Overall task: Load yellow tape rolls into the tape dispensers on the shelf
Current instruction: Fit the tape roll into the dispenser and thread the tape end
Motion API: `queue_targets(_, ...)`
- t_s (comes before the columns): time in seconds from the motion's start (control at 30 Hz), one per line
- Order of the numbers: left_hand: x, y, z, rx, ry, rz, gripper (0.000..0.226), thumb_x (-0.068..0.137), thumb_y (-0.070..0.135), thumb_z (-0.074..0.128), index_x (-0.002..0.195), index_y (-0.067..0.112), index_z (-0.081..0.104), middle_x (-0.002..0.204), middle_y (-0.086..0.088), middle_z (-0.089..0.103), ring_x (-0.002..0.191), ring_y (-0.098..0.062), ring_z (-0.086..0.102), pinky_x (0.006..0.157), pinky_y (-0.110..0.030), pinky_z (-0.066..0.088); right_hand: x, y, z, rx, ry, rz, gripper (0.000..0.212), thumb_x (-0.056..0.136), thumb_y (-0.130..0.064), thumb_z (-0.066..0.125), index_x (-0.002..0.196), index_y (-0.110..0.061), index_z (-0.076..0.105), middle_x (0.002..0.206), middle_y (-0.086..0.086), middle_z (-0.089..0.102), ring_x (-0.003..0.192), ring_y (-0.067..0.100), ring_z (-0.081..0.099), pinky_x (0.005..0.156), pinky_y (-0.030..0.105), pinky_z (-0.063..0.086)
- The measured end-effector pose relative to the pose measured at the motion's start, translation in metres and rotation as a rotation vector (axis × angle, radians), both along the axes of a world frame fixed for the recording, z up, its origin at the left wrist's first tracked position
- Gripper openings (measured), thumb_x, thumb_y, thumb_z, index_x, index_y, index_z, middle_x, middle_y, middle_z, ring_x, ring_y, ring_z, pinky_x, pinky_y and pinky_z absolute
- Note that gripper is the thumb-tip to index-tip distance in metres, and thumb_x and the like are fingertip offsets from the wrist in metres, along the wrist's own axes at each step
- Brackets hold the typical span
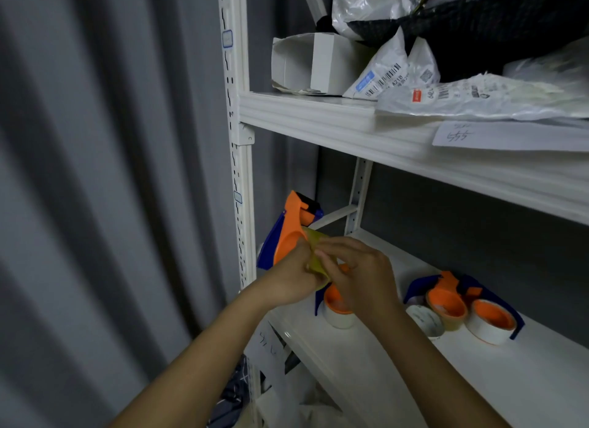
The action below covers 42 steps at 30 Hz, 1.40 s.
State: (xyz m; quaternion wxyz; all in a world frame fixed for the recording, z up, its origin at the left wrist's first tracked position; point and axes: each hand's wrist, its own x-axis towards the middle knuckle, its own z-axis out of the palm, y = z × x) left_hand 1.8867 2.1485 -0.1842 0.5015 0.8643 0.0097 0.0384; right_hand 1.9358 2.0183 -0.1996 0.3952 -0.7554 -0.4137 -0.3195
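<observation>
An orange and blue tape dispenser (288, 230) is held upright in front of the shelf's left post. My left hand (291, 276) grips its lower part, where a yellow tape roll (318, 262) sits. My right hand (360, 274) pinches the yellow tape at the roll's front. Most of the roll is hidden by my fingers. On the lower shelf (478, 380) stand other dispensers: one (336, 303) just behind my right hand, and two more (446, 303) (492, 324) to the right, each with an orange hub and a pale roll.
A small pale tape roll (425, 319) lies between the dispensers. The upper shelf (350, 121) carries a white box (309, 64), plastic mail bags (478, 99) and a handwritten paper label (478, 137). A grey curtain (95, 172) hangs left of the white post (237, 140).
</observation>
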Motion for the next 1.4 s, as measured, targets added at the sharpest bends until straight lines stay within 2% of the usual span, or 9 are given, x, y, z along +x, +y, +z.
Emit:
queue_targets(0.17, -0.001, -0.002, -0.003, 0.031, 0.027, 0.011, 0.038, 0.092, 0.012, 0.057, 0.124, 0.014, 0.037, 0.093, 0.008, 0.051, 0.082, 0.0, 0.05, 0.072, -0.01, 0.046, -0.005, 0.008, -0.001, 0.058, 0.039, -0.106, 0.015, 0.079, -0.016, 0.063, 0.086, -0.01, 0.076, 0.084, 0.003, 0.073, 0.065, 0.015, 0.066, 0.055, 0.018, 0.047)
queue_targets(0.3, -0.002, -0.002, -0.007, -0.014, 0.035, 0.001, 0.03, 0.092, 0.008, 0.056, 0.117, 0.017, 0.041, 0.099, 0.002, 0.052, 0.094, -0.008, 0.052, 0.087, -0.023, 0.049, -0.003, 0.002, -0.01, 0.113, 0.161, 0.032, 0.017, 0.081, -0.011, 0.064, 0.093, -0.011, 0.075, 0.094, 0.003, 0.073, 0.085, 0.004, 0.062, 0.074, 0.005, 0.043)
queue_targets(0.43, -0.001, -0.004, -0.004, 0.024, 0.029, -0.004, 0.029, 0.092, 0.009, 0.056, 0.111, 0.021, 0.037, 0.095, 0.009, 0.05, 0.09, -0.003, 0.05, 0.076, -0.009, 0.046, -0.008, 0.005, -0.016, 0.086, 0.129, -0.018, 0.02, 0.081, -0.017, 0.062, 0.094, -0.012, 0.076, 0.097, 0.002, 0.073, 0.083, 0.011, 0.068, 0.072, 0.021, 0.051)
queue_targets(0.53, 0.0, -0.006, -0.004, 0.026, 0.032, 0.003, 0.027, 0.091, 0.008, 0.056, 0.109, 0.02, 0.039, 0.091, 0.007, 0.05, 0.086, -0.003, 0.05, 0.074, -0.011, 0.047, -0.008, 0.009, -0.016, 0.103, 0.095, -0.084, 0.017, 0.082, -0.015, 0.063, 0.093, -0.012, 0.075, 0.09, 0.002, 0.073, 0.073, 0.011, 0.067, 0.065, 0.016, 0.047)
queue_targets(0.73, -0.002, -0.003, -0.002, -0.068, 0.053, 0.03, 0.058, 0.091, 0.011, 0.059, 0.14, 0.015, 0.027, 0.109, 0.004, 0.053, 0.102, -0.007, 0.053, 0.082, -0.013, 0.048, -0.004, 0.003, -0.014, 0.218, 0.426, 0.127, 0.02, 0.087, -0.012, 0.064, 0.105, -0.017, 0.071, 0.103, -0.007, 0.07, 0.095, 0.0, 0.061, 0.081, 0.01, 0.046)
queue_targets(0.93, 0.0, -0.008, -0.001, -0.042, 0.005, 0.061, 0.059, 0.091, 0.006, 0.057, 0.14, 0.01, 0.024, 0.116, -0.002, 0.051, 0.108, -0.012, 0.052, 0.092, -0.024, 0.049, -0.007, 0.005, -0.012, 0.161, 0.298, 0.034, 0.015, 0.086, -0.01, 0.065, 0.099, -0.011, 0.073, 0.108, -0.003, 0.069, 0.096, 0.008, 0.063, 0.086, 0.013, 0.046)
queue_targets(1.1, 0.0, -0.01, -0.007, -0.039, -0.018, 0.071, 0.042, 0.09, 0.006, 0.058, 0.125, 0.013, 0.037, 0.093, 0.01, 0.049, 0.083, 0.0, 0.05, 0.071, -0.007, 0.048, -0.012, 0.007, -0.008, -0.013, 0.142, -0.065, 0.016, 0.093, -0.016, 0.052, 0.094, -0.009, 0.066, 0.097, 0.003, 0.066, 0.084, 0.017, 0.061, 0.071, 0.026, 0.047)
queue_targets(1.27, -0.004, -0.012, -0.008, -0.119, -0.015, 0.018, 0.046, 0.09, 0.009, 0.058, 0.131, 0.016, 0.037, 0.106, 0.002, 0.056, 0.103, -0.013, 0.057, 0.097, -0.034, 0.05, 0.004, -0.002, 0.005, -0.072, 0.218, -0.013, 0.014, 0.095, -0.017, 0.048, 0.09, -0.013, 0.061, 0.089, 0.0, 0.062, 0.083, 0.014, 0.055, 0.068, 0.016, 0.037)
queue_targets(1.4, -0.003, -0.013, -0.01, -0.134, -0.008, 0.027, 0.062, 0.09, 0.012, 0.06, 0.14, 0.02, 0.024, 0.122, 0.001, 0.052, 0.115, -0.017, 0.052, 0.1, -0.035, 0.047, 0.005, -0.004, 0.004, 0.052, 0.423, 0.086, 0.012, 0.095, -0.015, 0.05, 0.095, -0.015, 0.062, 0.093, -0.004, 0.062, 0.089, 0.009, 0.057, 0.075, 0.011, 0.043)
